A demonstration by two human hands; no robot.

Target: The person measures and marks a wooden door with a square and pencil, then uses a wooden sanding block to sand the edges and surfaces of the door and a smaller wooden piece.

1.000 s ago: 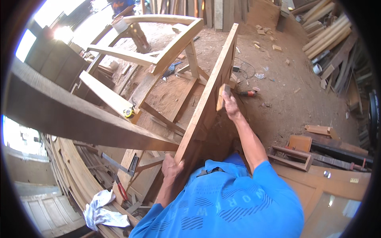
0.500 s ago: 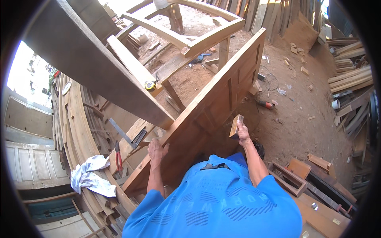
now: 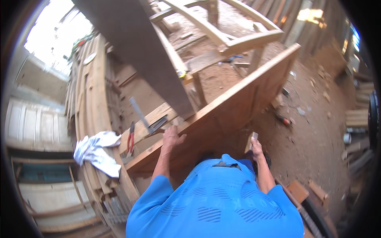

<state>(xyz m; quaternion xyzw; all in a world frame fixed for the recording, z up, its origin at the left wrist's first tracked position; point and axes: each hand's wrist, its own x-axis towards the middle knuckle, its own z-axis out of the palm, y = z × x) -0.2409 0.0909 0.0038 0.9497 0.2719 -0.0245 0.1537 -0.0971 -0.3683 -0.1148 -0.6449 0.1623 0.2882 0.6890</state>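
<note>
A brown panelled wooden door [image 3: 234, 113] stands on its long edge in front of me, running from lower left to upper right. My left hand [image 3: 173, 139] grips its pale top edge, fingers bent over the far side and thumb out along it. Low on the near side of the door, my right hand [image 3: 257, 147] is closed round a small wooden block [image 3: 251, 142] with a dark side. The block is held apart from the door. A dark, wide board [image 3: 139, 47] slants down from the upper left, its end at the door's top edge.
Behind the door is a pale wooden frame [image 3: 214, 57] with a tape measure [image 3: 181, 74]. Left of my hand lie a metal square [image 3: 139, 113], red-handled pliers [image 3: 131, 139] and a white cloth [image 3: 99, 152]. A red-and-black power tool [image 3: 283, 119] lies on the dirt floor at right.
The view has swung, shifting the scene rightward. My left hand stays on the door's edge, and my right hand still holds the block, now turned more edge-on.
</note>
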